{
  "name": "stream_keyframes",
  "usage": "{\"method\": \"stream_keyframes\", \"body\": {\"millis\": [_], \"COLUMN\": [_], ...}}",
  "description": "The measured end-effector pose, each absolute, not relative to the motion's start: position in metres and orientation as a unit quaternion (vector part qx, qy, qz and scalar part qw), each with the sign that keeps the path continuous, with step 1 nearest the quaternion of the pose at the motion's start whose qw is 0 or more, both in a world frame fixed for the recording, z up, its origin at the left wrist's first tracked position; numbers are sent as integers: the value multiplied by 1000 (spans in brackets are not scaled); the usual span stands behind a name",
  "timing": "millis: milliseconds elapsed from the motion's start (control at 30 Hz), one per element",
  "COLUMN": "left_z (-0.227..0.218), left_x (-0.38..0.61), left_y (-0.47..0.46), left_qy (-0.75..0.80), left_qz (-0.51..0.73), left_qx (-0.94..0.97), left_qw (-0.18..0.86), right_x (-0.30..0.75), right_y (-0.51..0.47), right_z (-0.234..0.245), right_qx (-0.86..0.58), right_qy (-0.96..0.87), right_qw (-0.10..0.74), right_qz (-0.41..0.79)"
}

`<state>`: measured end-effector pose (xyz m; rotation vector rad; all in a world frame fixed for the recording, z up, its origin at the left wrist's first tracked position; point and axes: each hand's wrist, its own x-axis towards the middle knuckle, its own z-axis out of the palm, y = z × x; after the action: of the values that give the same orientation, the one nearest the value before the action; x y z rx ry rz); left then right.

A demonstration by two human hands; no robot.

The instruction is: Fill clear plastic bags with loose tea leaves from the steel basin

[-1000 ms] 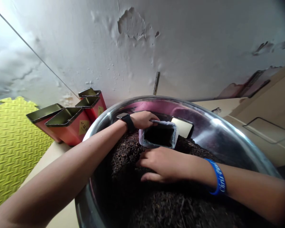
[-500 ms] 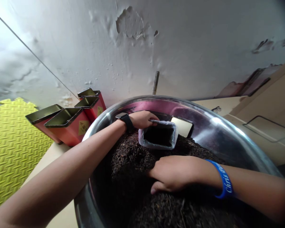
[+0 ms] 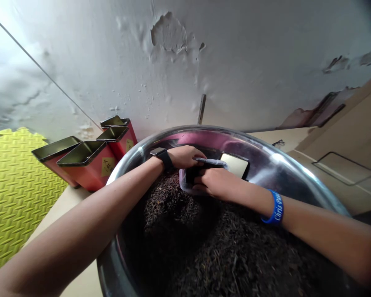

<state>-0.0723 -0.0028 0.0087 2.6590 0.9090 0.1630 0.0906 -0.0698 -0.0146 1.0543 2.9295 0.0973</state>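
Observation:
My left hand (image 3: 185, 156), with a black watch on the wrist, is closed on the far left rim of a rectangular container lined with a translucent plastic bag (image 3: 183, 181). The container stands among dark, dry leaves that look like loose tea (image 3: 235, 251), inside a large shiny metal basin (image 3: 123, 165). At the container's mouth is my right hand (image 3: 218, 181), its fingers curled together over the opening. What those fingers hold, if anything, is hidden. A blue wristband (image 3: 275, 208) circles my right wrist. Most of the container's inside is covered by my right hand.
Several red tins (image 3: 86, 171), open at the top, stand left of the basin. A pale rectangular piece with a dark rim (image 3: 235, 164) leans behind the container. Yellow foam matting (image 3: 18, 198) lies at far left. A peeling wall (image 3: 235, 62) rises behind.
My right hand has lifted out of the leaves and moved up and away from me to the container's mouth. My left hand keeps its hold on the rim.

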Motion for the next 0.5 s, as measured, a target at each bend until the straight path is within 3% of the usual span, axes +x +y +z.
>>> {"method": "stream_keyframes", "body": {"millis": [133, 233, 367, 500], "left_z": [9, 10, 10, 10], "left_x": [-72, -72, -72, -73], "left_y": [-3, -4, -4, -3], "left_qy": [327, 330, 337, 336], "left_qz": [57, 58, 59, 58], "left_qx": [930, 928, 925, 926], "left_qw": [161, 162, 165, 162], "right_x": [86, 77, 74, 78], "right_y": [-79, -100, -117, -114], "right_z": [-11, -6, -10, -20], "right_qx": [331, 272, 159, 163], "right_qy": [942, 961, 981, 976], "right_qw": [-15, -46, 20, 85], "right_qz": [56, 3, -110, -120]}}
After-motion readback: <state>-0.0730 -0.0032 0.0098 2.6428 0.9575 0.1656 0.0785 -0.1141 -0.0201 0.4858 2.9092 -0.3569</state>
